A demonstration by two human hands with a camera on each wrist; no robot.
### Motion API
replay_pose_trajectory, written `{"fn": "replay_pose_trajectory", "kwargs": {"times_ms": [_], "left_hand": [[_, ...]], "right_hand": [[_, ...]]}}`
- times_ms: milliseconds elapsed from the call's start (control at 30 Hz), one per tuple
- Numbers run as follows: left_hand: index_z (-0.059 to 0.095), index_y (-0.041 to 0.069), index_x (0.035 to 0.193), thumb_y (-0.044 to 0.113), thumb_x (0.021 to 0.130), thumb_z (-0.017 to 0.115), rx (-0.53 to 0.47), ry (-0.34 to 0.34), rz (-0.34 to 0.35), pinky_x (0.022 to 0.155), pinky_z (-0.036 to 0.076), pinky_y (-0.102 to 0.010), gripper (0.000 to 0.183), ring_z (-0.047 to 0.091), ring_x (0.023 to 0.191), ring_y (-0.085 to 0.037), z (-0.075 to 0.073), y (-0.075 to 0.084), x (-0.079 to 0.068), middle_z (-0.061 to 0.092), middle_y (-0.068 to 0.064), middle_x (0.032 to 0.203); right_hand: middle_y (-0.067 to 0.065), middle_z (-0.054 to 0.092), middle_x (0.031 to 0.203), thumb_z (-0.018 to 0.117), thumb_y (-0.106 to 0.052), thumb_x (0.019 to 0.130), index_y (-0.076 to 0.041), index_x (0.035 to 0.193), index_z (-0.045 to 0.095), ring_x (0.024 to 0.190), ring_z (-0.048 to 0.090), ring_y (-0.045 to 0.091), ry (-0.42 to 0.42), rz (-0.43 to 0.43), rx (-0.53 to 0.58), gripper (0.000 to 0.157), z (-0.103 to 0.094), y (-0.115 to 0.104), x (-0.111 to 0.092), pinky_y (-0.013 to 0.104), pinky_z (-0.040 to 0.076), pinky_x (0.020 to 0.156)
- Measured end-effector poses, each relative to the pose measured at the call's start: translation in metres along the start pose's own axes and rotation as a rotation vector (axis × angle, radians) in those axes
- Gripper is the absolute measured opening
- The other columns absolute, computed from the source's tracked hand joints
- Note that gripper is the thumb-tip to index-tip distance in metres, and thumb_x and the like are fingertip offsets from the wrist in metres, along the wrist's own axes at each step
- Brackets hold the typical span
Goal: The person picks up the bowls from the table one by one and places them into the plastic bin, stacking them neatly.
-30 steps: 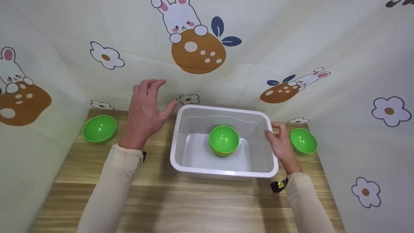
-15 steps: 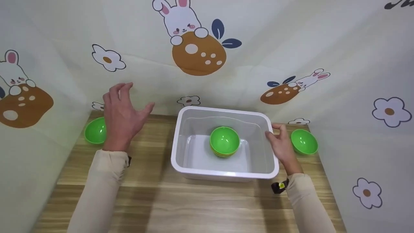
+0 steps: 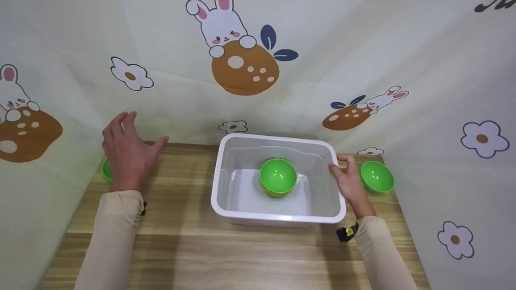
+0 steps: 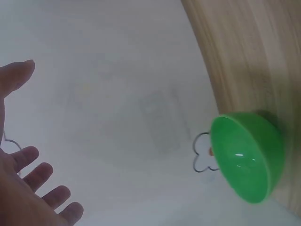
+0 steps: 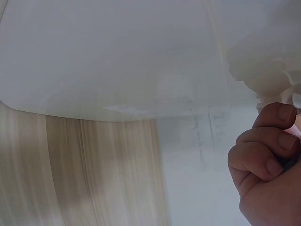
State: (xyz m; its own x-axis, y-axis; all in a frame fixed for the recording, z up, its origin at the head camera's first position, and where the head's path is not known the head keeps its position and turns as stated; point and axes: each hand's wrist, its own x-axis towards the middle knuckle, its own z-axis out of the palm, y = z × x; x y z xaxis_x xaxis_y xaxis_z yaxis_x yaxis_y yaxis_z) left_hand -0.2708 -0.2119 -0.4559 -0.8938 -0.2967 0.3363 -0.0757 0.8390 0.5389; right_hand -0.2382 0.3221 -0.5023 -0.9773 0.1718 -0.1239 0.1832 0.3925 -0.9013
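My left hand hovers above the green bowl at the left, hiding most of it in the head view. Its fingers are spread and hold nothing; the left wrist view shows that same bowl standing on the table, apart from the fingers. My right hand grips the right rim of a white plastic basin, thumb inside and fingers outside. Within the basin sits a stack of green bowls. In the right wrist view the right hand has curled fingers by the basin's wall.
Another green bowl stands just right of the right hand. The wooden table is bounded at back and sides by pale cloth printed with rabbits and flowers.
The left hand has moved left and slightly down, from beside the basin to over the left bowl, covering it. The right hand and basin have stayed in place.
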Motion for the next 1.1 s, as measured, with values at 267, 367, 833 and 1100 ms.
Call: {"fn": "replay_pose_trajectory", "kwargs": {"times_ms": [267, 367, 833, 1100], "left_hand": [[0.031, 0.013, 0.158, 0.047, 0.08, 0.081, -0.005, -0.042, -0.071, 0.119, 0.021, -0.067, 0.098, 0.019, 0.151, -0.041, 0.008, -0.027, 0.0, 0.025, -0.012, 0.166], [0.031, 0.012, 0.158, 0.049, 0.078, 0.083, -0.003, -0.047, -0.094, 0.117, 0.021, -0.068, 0.102, 0.019, 0.151, -0.043, 0.01, -0.038, 0.0, 0.023, -0.015, 0.167], [0.029, 0.014, 0.159, 0.055, 0.08, 0.078, -0.007, -0.134, -0.211, 0.117, 0.017, -0.074, 0.102, 0.015, 0.151, -0.05, 0.024, -0.08, -0.016, 0.016, -0.022, 0.167], [0.014, 0.019, 0.164, 0.06, 0.082, 0.073, 0.029, -0.207, -0.27, 0.114, 0.02, -0.076, 0.109, 0.015, 0.149, -0.055, 0.03, -0.093, -0.017, 0.012, -0.025, 0.167]], "right_hand": [[0.037, 0.065, 0.12, 0.055, -0.02, 0.103, -0.007, 0.139, 0.042, 0.095, 0.074, 0.039, 0.005, -0.002, 0.02, 0.041, 0.001, -0.002, -0.001, 0.051, 0.063, 0.076], [0.038, 0.066, 0.118, 0.055, -0.02, 0.103, -0.007, 0.139, 0.042, 0.092, 0.075, 0.037, 0.003, 0.0, 0.025, 0.041, 0.001, -0.003, -0.001, 0.052, 0.062, 0.076], [0.035, 0.064, 0.123, 0.055, -0.023, 0.103, -0.007, 0.141, 0.04, 0.092, 0.076, 0.032, -0.016, 0.005, 0.014, 0.044, -0.002, -0.005, -0.002, 0.046, 0.064, 0.075], [0.034, 0.065, 0.123, 0.055, -0.023, 0.103, -0.007, 0.14, 0.04, 0.097, 0.075, 0.038, -0.001, 0.015, 0.016, 0.043, -0.001, -0.002, -0.002, 0.04, 0.064, 0.072]]}}
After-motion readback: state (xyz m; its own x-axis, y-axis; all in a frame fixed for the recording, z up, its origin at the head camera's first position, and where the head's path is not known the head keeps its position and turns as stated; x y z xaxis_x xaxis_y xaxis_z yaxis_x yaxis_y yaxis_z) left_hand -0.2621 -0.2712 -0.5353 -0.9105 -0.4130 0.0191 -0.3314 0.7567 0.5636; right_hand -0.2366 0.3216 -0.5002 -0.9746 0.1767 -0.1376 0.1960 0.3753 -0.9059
